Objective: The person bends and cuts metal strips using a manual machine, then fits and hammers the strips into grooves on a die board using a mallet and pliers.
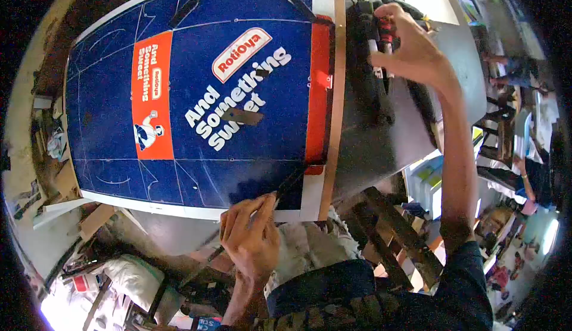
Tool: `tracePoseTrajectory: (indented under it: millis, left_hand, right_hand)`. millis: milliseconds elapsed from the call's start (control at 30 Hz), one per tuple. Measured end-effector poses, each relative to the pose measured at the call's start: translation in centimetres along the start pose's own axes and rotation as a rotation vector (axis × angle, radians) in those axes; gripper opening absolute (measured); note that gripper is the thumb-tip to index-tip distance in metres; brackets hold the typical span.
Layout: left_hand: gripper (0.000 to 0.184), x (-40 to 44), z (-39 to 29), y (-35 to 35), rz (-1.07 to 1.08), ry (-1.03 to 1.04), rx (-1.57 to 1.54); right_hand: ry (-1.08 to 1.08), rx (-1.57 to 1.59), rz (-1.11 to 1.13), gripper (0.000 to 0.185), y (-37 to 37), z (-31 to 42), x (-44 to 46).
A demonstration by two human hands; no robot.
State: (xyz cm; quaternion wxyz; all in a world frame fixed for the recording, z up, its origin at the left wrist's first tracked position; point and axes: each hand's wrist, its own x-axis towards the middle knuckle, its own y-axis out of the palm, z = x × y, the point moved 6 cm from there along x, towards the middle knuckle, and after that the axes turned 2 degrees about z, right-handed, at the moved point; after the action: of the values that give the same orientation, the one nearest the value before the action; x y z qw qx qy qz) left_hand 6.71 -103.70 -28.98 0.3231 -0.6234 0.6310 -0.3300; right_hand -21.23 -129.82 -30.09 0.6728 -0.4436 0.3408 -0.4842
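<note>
A blue printed sheet [196, 182] lies on the work surface, with a red label panel, white lettering and outline lines. My left hand [250, 230] is at its near edge, fingers drawn together. A narrow dark strip [291, 183] runs across the sheet's corner to the fingertips. Whether the fingers pinch this strip or the sheet's edge is not clear. My right hand [417, 48] reaches over a cluster of dark tools [366, 27] right of the sheet. Its thumb and fingers are apart around a red-and-black item [386, 30], whose exact kind I cannot make out.
A brown strip [334, 93] borders the sheet's right side. The grey tabletop [381, 146] extends beyond it, with a white paper [438, 0] at the far end. Wooden slats [399, 236] stand below the table. Other people are at the right, including one in dark clothes [536, 176].
</note>
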Motion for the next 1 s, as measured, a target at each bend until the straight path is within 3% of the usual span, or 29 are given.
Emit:
tracePoseTrajectory:
  millis: [33,67,167,200,300,367,433,467,533,600,700,833,967,1000]
  left_hand:
    - [0.031,-0.2,0.1,0.1,0.016,0.001,0.004]
    - [0.029,-0.3,0.1,0.1,0.021,0.003,0.04]
    - [0.029,0.0,0.3,0.2,0.017,-0.005,0.062]
    - [0.03,0.1,0.3,0.2,-0.002,-0.014,0.05]
    - [0.03,0.1,0.4,0.4,-0.062,-0.028,-0.034]
    - [0.029,0.0,0.2,0.3,-0.065,-0.025,-0.035]
    - [0.028,0.0,-0.1,0.3,-0.069,-0.009,-0.044]
    - [0.028,0.0,-0.1,0.3,-0.071,-0.011,-0.048]
    - [0.029,-0.2,-0.1,0.4,-0.082,-0.024,-0.047]
    - [0.028,-0.5,0.2,0.6,-0.084,-0.029,-0.048]
    - [0.026,-0.5,0.2,0.6,-0.09,-0.002,-0.041]
    - [0.023,-0.5,0.3,0.5,-0.109,0.014,-0.071]
    - [0.023,-0.2,0.3,0.2,-0.084,0.019,-0.085]
    - [0.024,-0.2,0.3,0.2,-0.082,0.02,-0.089]
  right_hand:
    - [-0.006,-0.171,0.031,0.07,-0.3,0.6,0.2]
    - [0.148,-0.233,0.067,0.072,-0.7,0.7,0.4]
    - [0.17,-0.224,0.011,0.06,-0.8,0.7,1.4]
    - [0.287,-0.178,0.138,0.081,-1.6,1.1,0.9]
    - [0.412,0.13,0.032,0.052,-3.5,1.0,0.6]
    - [0.138,1.101,-0.134,0.048,-2.2,-3.2,-1.8]
    - [-0.16,0.349,-0.428,0.039,-6.2,0.0,-7.5]
    - [-0.074,0.685,-0.579,0.039,-7.2,0.8,-9.7]
    - [-0.096,1.423,-0.592,0.043,-8.2,1.8,-12.3]
    - [-0.208,1.813,-0.428,0.048,-8.7,3.1,-14.8]
    - [0.159,1.941,-0.603,0.072,-7.2,4.2,-16.9]
    - [0.093,1.745,-0.732,0.103,-4.8,9.6,-15.2]
    - [0.05,1.803,-0.672,0.11,-3.6,11.4,-14.6]
    - [-0.094,1.873,-0.598,0.112,-3.4,11.9,-14.5]
